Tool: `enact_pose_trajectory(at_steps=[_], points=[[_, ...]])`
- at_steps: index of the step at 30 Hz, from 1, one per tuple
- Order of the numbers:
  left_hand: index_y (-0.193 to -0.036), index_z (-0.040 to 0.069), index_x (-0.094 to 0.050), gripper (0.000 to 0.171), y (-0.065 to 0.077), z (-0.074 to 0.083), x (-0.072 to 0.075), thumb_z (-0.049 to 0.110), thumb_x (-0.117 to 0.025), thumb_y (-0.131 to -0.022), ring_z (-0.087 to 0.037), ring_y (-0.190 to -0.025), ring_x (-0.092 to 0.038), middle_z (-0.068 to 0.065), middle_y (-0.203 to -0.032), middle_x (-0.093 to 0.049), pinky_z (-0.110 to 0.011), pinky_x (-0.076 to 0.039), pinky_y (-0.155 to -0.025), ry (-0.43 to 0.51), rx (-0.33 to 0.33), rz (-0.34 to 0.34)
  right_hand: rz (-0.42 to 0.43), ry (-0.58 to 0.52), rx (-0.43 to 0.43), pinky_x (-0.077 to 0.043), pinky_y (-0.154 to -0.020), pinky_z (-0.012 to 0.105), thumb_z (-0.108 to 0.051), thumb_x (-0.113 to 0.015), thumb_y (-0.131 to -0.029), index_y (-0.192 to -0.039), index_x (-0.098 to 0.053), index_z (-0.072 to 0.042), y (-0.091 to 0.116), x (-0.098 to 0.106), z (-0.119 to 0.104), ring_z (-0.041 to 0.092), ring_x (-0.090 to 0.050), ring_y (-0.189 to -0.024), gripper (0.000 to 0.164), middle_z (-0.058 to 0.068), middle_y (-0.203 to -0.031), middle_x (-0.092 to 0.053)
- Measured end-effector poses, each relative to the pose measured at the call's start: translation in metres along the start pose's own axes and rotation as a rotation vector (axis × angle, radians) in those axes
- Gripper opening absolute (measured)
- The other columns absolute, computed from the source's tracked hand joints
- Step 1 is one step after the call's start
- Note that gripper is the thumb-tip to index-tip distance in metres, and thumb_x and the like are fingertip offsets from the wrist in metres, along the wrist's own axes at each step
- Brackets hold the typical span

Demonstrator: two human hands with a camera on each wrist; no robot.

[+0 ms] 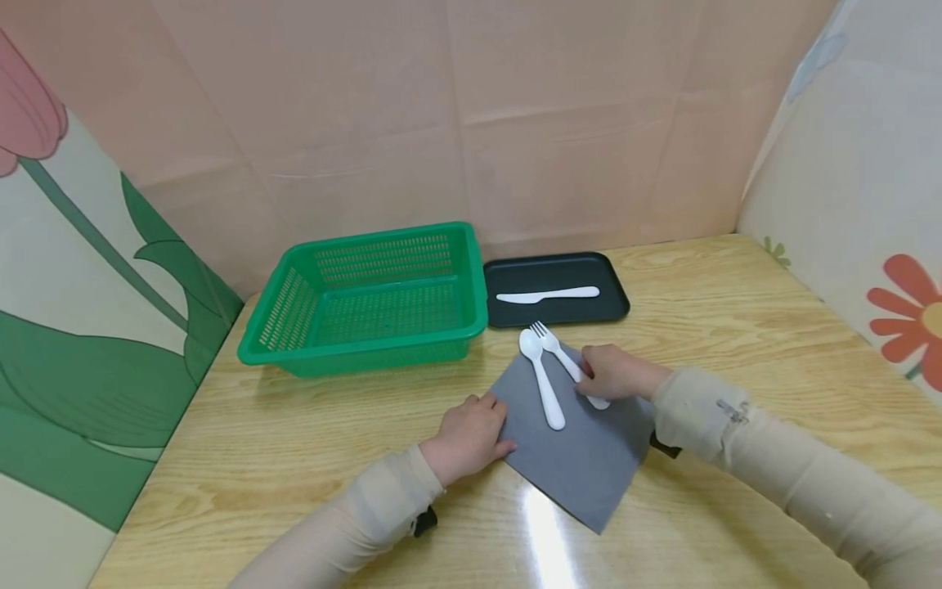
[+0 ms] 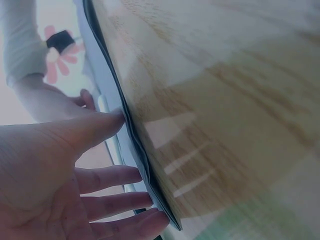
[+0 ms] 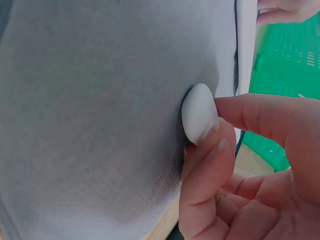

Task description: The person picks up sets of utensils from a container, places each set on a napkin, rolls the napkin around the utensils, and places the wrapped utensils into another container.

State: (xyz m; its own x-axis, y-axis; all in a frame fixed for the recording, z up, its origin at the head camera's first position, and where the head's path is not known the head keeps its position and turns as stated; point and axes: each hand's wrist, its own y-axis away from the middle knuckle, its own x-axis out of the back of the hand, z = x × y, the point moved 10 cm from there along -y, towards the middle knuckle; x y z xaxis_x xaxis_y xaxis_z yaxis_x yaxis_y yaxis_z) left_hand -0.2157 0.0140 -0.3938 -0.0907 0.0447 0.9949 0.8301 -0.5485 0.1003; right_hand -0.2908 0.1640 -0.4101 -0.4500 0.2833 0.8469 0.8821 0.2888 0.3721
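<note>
A folded grey cloth napkin (image 1: 581, 466) lies at an angle on the wooden table, bearing a white spoon (image 1: 545, 384) and, to its right, a white fork (image 1: 561, 353). My right hand (image 1: 612, 372) pinches the fork's handle between thumb and fingers; the rounded handle end (image 3: 199, 112) pokes out in the right wrist view. At the napkin's left corner rests my left hand (image 1: 471, 433). Its fingers (image 2: 112, 178) are spread and nearly straight, with the tips against the napkin's edge (image 2: 145, 165) in the left wrist view.
Behind the napkin is a black tray (image 1: 614, 304) holding a white knife (image 1: 548, 294). A green plastic basket (image 1: 361, 353) stands to the tray's left. Printed cloth walls (image 1: 353, 123) rise at the back and both sides of the table (image 1: 736, 327).
</note>
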Motion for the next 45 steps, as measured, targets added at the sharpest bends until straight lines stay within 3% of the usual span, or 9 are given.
enact_pose_trajectory(at_steps=[6,16,26,45], points=[[-0.103,0.01,-0.061,0.038,0.0,0.0,0.0,0.044,-0.063,-0.086,-0.016,-0.084,-0.059,-0.003,-0.096,-0.061,-0.026,-0.049,-0.058,-0.001,-0.002,0.001,0.008,-0.014,0.026,-0.043,-0.053,0.023,-0.019,-0.063,-0.086,-0.092,-0.05,-0.003,0.002,-0.001,-0.004,0.013,-0.054,-0.062,0.022,0.007,-0.074,-0.055],[-0.102,0.009,-0.06,0.038,0.001,0.0,0.002,0.044,-0.063,-0.086,-0.017,-0.083,-0.058,-0.003,-0.096,-0.06,-0.026,-0.048,-0.057,0.008,-0.004,-0.001,-0.012,-0.051,0.0,-0.043,-0.054,0.024,-0.024,-0.06,-0.09,-0.1,-0.051,-0.004,0.004,-0.008,-0.009,0.014,-0.053,-0.062,0.025,0.006,-0.075,-0.054],[-0.102,0.009,-0.06,0.038,0.002,0.0,0.002,0.044,-0.063,-0.086,-0.017,-0.084,-0.058,-0.003,-0.096,-0.06,-0.027,-0.049,-0.058,0.011,-0.004,-0.003,-0.001,-0.1,0.05,-0.047,-0.051,0.024,-0.018,-0.054,-0.093,-0.097,-0.051,-0.002,0.004,-0.012,-0.016,0.013,-0.056,-0.059,0.017,0.008,-0.076,-0.056],[-0.106,0.009,-0.06,0.04,0.0,-0.001,0.001,0.044,-0.062,-0.086,-0.016,-0.085,-0.058,-0.003,-0.099,-0.06,-0.027,-0.049,-0.059,0.007,0.009,-0.017,0.021,-0.103,0.109,-0.042,-0.047,0.025,-0.013,-0.047,-0.095,-0.091,-0.05,-0.003,0.004,-0.012,-0.024,0.012,-0.051,-0.05,0.011,0.006,-0.067,-0.053]])
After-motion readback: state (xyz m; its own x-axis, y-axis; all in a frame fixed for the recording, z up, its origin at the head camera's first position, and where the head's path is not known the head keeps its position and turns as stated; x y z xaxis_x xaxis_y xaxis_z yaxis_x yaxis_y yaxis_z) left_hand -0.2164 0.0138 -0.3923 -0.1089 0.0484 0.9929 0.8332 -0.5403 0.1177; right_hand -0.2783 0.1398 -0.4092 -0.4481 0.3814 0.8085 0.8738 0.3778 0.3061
